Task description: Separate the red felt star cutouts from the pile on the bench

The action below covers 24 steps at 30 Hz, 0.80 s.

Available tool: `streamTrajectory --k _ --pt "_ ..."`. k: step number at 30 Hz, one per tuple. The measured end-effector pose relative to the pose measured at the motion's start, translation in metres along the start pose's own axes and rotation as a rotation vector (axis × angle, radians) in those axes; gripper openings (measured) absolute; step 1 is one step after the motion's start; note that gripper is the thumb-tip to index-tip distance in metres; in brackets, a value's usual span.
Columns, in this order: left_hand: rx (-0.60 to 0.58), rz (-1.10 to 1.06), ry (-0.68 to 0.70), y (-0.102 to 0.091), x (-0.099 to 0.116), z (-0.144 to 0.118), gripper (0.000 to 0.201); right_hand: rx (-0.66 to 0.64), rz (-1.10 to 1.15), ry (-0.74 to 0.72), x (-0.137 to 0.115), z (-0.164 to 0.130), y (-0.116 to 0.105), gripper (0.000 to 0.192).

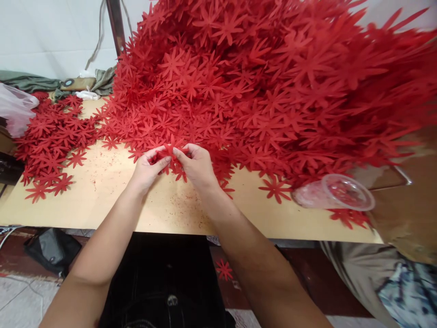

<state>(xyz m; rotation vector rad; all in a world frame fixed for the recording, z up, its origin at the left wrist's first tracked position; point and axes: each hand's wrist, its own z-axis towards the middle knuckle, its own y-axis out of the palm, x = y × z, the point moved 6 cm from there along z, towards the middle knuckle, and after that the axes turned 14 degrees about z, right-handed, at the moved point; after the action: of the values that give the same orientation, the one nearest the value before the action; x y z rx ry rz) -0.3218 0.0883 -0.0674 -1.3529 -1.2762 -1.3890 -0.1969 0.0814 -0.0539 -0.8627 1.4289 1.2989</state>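
Between my two hands, a little above the table's middle, is a red flower-shaped cutout (pixel 172 146) with narrow petals. My left hand (pixel 149 167) pinches its left side between thumb and fingers. My right hand (pixel 196 163) grips the right side the same way, thumb tip on the petals. Whether it is one layer or several stacked ones I cannot make out. Just beyond the hands rises a huge pile of the same red cutouts (pixel 211 91), and some of them lie right under and behind my fingers.
A smaller heap of red cutouts (pixel 51 136) lies at the left, beside a plastic bag (pixel 15 109). A clear plastic cup (pixel 314 193) lies tipped at the right, near a cardboard box (pixel 406 200). Red crumbs dot the tabletop (pixel 112 200). One cutout (pixel 224 269) is below the table edge.
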Motion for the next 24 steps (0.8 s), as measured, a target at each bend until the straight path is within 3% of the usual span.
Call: streamTrajectory --k 4,7,11,16,18,24 --pt "0.029 -0.062 -0.032 -0.001 0.001 -0.001 0.026 -0.043 0.035 0.028 0.004 -0.001 0.003 0.057" --pt "0.116 -0.200 -0.092 -0.013 0.003 0.002 0.027 -0.065 0.100 0.066 0.006 -0.002 0.000 0.059" --pt "0.217 -0.298 -0.090 -0.031 0.008 0.005 0.030 0.038 0.180 0.099 0.007 0.001 -0.014 0.057" --pt "0.001 -0.067 -0.013 -0.005 0.007 0.001 0.029 -0.008 0.124 0.104 0.009 0.003 -0.005 0.056" --pt "-0.025 -0.040 -0.002 0.003 0.004 0.000 0.027 -0.036 0.104 0.092 0.010 0.001 0.001 0.056" --pt "0.165 -0.168 -0.065 -0.022 0.005 0.004 0.025 -0.064 0.149 0.136 0.013 -0.002 -0.002 0.059"
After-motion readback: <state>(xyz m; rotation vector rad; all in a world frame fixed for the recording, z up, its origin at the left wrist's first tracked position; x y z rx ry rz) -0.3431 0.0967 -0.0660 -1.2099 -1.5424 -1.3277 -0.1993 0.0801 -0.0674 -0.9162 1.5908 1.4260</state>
